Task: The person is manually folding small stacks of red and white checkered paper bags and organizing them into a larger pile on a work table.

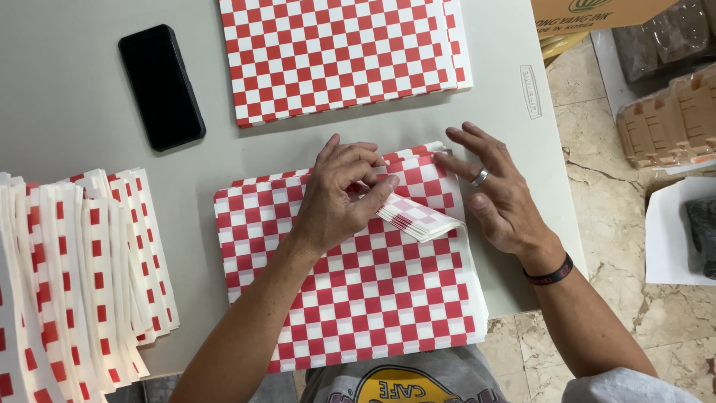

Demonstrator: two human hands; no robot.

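A stack of red-and-white checkered paper sheets (358,291) lies on the grey table in front of me. My left hand (339,194) pinches the lifted right corner of several top sheets (418,218), curling them back over the stack. My right hand (496,190), with a ring and a black wristband, rests flat on the stack's upper right corner, index finger pointing at the far edge. Nothing is held in the right hand.
A second checkered stack (339,52) lies at the far side. A fanned pile of folded checkered papers (82,276) sits at left. A black phone (161,86) lies at upper left. The table edge (556,172) is at right, with boxes and trays (671,112) on the marble floor.
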